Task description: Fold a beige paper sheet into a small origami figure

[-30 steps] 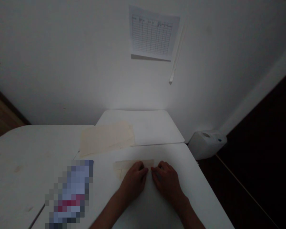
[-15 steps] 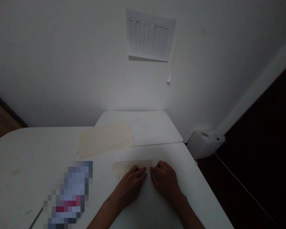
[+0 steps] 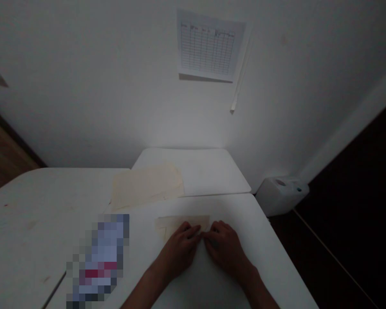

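A folded strip of cream paper [image 3: 180, 222] lies flat on the white table [image 3: 260, 240], its near part hidden under my hands. My left hand [image 3: 180, 251] is curled over the strip's near edge, fingertips on the paper. My right hand [image 3: 225, 249] rests on the strip's right end in the same curled way. The fingertips of the two hands nearly meet at the middle. A stack of cream sheets [image 3: 147, 186] lies further off, beyond the strip.
A pixelated, blurred object [image 3: 98, 262] lies left of my hands. Another white table [image 3: 212, 169] abuts the far side, and a third [image 3: 28, 201] stands left. A white plastic canister [image 3: 281, 195] sits beyond the right corner. A printed grid chart [image 3: 209, 45] hangs on the wall.
My hands have drawn slightly closer together along the strip's edge. The whole view has shifted a little as my head moved. The paper stack has not moved on the table.
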Action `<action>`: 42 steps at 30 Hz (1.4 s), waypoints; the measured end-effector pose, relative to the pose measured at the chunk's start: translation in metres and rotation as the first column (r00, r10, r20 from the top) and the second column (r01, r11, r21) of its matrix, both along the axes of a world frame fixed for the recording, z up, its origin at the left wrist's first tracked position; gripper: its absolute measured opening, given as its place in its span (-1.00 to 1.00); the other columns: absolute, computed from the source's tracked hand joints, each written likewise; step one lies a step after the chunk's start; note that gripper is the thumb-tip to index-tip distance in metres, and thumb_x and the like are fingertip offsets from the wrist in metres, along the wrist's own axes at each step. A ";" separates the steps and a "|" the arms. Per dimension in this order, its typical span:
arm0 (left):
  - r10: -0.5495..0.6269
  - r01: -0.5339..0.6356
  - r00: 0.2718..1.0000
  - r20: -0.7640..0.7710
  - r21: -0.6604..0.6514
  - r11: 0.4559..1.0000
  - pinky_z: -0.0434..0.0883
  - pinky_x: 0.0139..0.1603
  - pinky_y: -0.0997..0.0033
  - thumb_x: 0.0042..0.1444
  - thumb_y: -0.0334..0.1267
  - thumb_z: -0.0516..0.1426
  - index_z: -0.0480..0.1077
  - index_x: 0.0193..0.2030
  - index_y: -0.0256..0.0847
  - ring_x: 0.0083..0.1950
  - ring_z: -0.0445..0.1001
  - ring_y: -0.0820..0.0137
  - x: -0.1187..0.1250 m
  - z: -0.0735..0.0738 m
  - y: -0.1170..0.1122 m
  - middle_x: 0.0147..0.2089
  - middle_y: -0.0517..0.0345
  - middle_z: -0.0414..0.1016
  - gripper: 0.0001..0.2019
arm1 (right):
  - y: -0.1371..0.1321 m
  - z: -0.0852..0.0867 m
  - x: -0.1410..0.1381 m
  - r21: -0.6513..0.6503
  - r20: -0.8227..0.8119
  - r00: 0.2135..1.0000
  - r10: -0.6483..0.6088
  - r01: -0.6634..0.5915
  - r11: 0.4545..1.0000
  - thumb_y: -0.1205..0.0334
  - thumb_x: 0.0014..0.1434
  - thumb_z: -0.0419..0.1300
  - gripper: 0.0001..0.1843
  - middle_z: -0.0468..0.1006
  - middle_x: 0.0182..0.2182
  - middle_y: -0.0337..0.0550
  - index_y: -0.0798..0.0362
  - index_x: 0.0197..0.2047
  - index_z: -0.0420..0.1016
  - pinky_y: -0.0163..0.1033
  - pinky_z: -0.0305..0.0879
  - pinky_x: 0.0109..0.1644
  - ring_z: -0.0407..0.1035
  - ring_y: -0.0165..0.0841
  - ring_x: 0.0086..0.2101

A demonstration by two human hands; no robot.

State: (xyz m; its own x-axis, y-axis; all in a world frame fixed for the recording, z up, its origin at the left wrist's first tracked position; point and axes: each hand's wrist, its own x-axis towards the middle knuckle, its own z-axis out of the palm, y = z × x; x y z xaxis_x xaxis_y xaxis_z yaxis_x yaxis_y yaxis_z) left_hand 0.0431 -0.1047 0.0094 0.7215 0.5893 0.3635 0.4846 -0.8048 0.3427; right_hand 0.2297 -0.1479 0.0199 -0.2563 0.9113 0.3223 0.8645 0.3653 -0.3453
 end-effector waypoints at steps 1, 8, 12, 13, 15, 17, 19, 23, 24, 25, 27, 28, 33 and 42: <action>-0.003 0.003 1.000 0.001 0.000 1.000 0.46 -0.02 0.19 0.10 -0.55 0.06 0.47 -0.05 -0.20 -0.06 0.35 0.25 0.000 0.000 0.000 0.07 0.00 0.48 -0.67 | 0.000 0.000 0.000 0.003 -0.007 1.000 -0.018 0.018 1.000 0.34 0.17 0.17 -0.81 0.43 -0.36 -0.19 -0.10 -0.21 0.55 -0.25 0.19 -0.16 0.31 -0.32 -0.28; 0.005 -0.005 1.000 -0.014 0.010 1.000 0.47 -0.03 0.15 0.08 -0.55 0.04 0.48 -0.12 -0.21 -0.06 0.35 0.23 -0.001 0.001 0.000 0.09 0.00 0.47 -0.69 | 0.007 -0.006 0.001 0.035 -0.002 0.989 -0.151 0.151 0.988 0.28 0.15 0.22 -0.84 0.44 -0.38 -0.18 -0.14 -0.22 0.58 -0.21 0.18 -0.17 0.31 -0.30 -0.30; 0.009 -0.009 1.000 0.001 0.011 1.000 0.47 -0.04 0.13 0.08 -0.53 0.03 0.49 -0.14 -0.20 -0.08 0.36 0.23 0.000 0.001 -0.002 0.06 -0.02 0.49 -0.71 | 0.010 -0.009 0.004 0.056 -0.004 0.977 -0.212 0.211 0.976 0.27 0.17 0.22 -0.87 0.44 -0.38 -0.16 -0.11 -0.22 0.58 -0.19 0.19 -0.14 0.31 -0.28 -0.27; 0.009 -0.009 1.000 0.001 0.011 1.000 0.47 -0.03 0.12 0.08 -0.53 0.03 0.49 -0.15 -0.20 -0.08 0.37 0.23 0.000 0.001 -0.002 0.06 -0.03 0.49 -0.71 | 0.010 -0.010 0.004 0.058 -0.001 0.976 -0.220 0.219 0.974 0.27 0.18 0.21 -0.87 0.44 -0.38 -0.15 -0.10 -0.23 0.58 -0.19 0.19 -0.14 0.32 -0.28 -0.27; 0.011 -0.011 1.000 -0.004 0.006 1.000 0.47 -0.03 0.11 0.09 -0.53 0.03 0.49 -0.14 -0.21 -0.08 0.37 0.23 0.000 0.001 -0.002 0.07 -0.03 0.48 -0.71 | 0.011 -0.010 0.005 0.063 0.009 0.976 -0.219 0.218 0.974 0.27 0.20 0.19 -0.86 0.45 -0.39 -0.15 -0.09 -0.22 0.57 -0.18 0.19 -0.14 0.32 -0.28 -0.27; 0.018 -0.018 1.000 -0.012 -0.001 1.000 0.46 -0.02 0.11 0.09 -0.53 0.04 0.49 -0.13 -0.22 -0.06 0.36 0.22 0.000 0.000 -0.002 0.08 -0.03 0.48 -0.72 | 0.010 -0.010 0.005 0.065 0.021 0.982 -0.189 0.188 0.980 0.29 0.21 0.17 -0.84 0.45 -0.38 -0.15 -0.09 -0.18 0.56 -0.19 0.19 -0.15 0.31 -0.28 -0.28; 0.025 -0.025 1.000 -0.016 -0.010 1.000 0.46 0.00 0.12 0.09 -0.53 0.06 0.49 -0.13 -0.22 -0.05 0.35 0.22 0.000 0.000 -0.002 0.08 -0.02 0.48 -0.72 | 0.008 -0.008 0.004 0.055 0.022 0.990 -0.138 0.136 0.989 0.32 0.21 0.16 -0.81 0.45 -0.37 -0.17 -0.08 -0.16 0.55 -0.20 0.19 -0.15 0.30 -0.29 -0.28; 0.030 -0.030 1.000 0.005 -0.040 0.999 0.45 0.01 0.19 0.11 -0.52 0.08 0.49 -0.11 -0.19 -0.06 0.35 0.24 0.000 0.000 -0.001 0.08 0.02 0.48 -0.73 | 0.003 -0.002 0.003 0.013 -0.012 1.000 0.002 -0.002 1.000 0.37 0.20 0.14 -0.78 0.45 -0.38 -0.19 -0.09 -0.18 0.56 -0.23 0.19 -0.13 0.30 -0.31 -0.26; 0.028 -0.027 1.000 0.009 -0.045 0.999 0.45 0.00 0.20 0.12 -0.51 0.08 0.49 -0.08 -0.19 -0.06 0.35 0.25 0.000 0.001 -0.001 0.08 0.04 0.48 -0.71 | 0.002 0.000 0.003 0.004 -0.019 1.000 0.025 -0.025 1.000 0.37 0.19 0.14 -0.77 0.45 -0.39 -0.20 -0.10 -0.18 0.56 -0.23 0.19 -0.12 0.30 -0.31 -0.26; 0.025 -0.025 1.000 0.010 -0.048 0.999 0.45 0.00 0.20 0.13 -0.51 0.08 0.48 -0.05 -0.18 -0.06 0.34 0.25 0.000 0.001 -0.001 0.08 0.04 0.48 -0.70 | 0.002 0.001 0.003 -0.003 -0.022 0.999 0.037 -0.037 0.999 0.38 0.19 0.14 -0.77 0.46 -0.39 -0.20 -0.10 -0.18 0.56 -0.22 0.19 -0.12 0.30 -0.31 -0.26; 0.021 -0.020 1.000 0.006 -0.050 0.999 0.45 0.00 0.20 0.13 -0.51 0.07 0.47 -0.02 -0.18 -0.06 0.34 0.25 0.000 0.002 -0.001 0.08 0.05 0.49 -0.68 | 0.002 0.001 0.002 -0.012 -0.018 0.999 0.030 -0.030 0.999 0.37 0.17 0.16 -0.77 0.46 -0.40 -0.21 -0.12 -0.19 0.57 -0.21 0.18 -0.12 0.30 -0.30 -0.26; 0.018 -0.018 1.000 0.001 -0.051 0.999 0.45 0.00 0.21 0.13 -0.51 0.07 0.47 -0.03 -0.19 -0.06 0.33 0.25 0.000 0.002 -0.001 0.08 0.05 0.49 -0.69 | 0.003 0.000 0.002 -0.014 -0.014 1.000 0.014 -0.014 1.000 0.36 0.16 0.17 -0.77 0.46 -0.39 -0.21 -0.13 -0.19 0.57 -0.21 0.18 -0.12 0.30 -0.30 -0.26; 0.032 -0.033 0.999 -0.011 -0.048 0.998 0.44 0.03 0.16 0.09 -0.53 0.07 0.50 -0.12 -0.22 -0.04 0.33 0.22 -0.001 0.002 -0.001 0.10 0.02 0.48 -0.72 | 0.008 -0.009 0.004 0.018 -0.013 0.988 -0.156 0.156 0.988 0.31 0.14 0.21 -0.81 0.47 -0.37 -0.17 -0.12 -0.20 0.57 -0.15 0.18 -0.10 0.31 -0.25 -0.25; -0.002 0.002 0.999 -0.041 -0.009 1.000 0.44 0.09 0.08 0.03 -0.57 0.02 0.43 0.01 -0.21 0.07 0.33 0.18 -0.005 -0.001 -0.003 0.17 0.00 0.41 -0.58 | 0.020 -0.019 0.014 0.099 -0.237 0.959 -0.153 0.181 0.979 0.35 0.18 0.13 -0.74 0.51 -0.22 -0.12 0.00 -0.07 0.49 -0.15 0.26 -0.03 0.34 -0.26 -0.18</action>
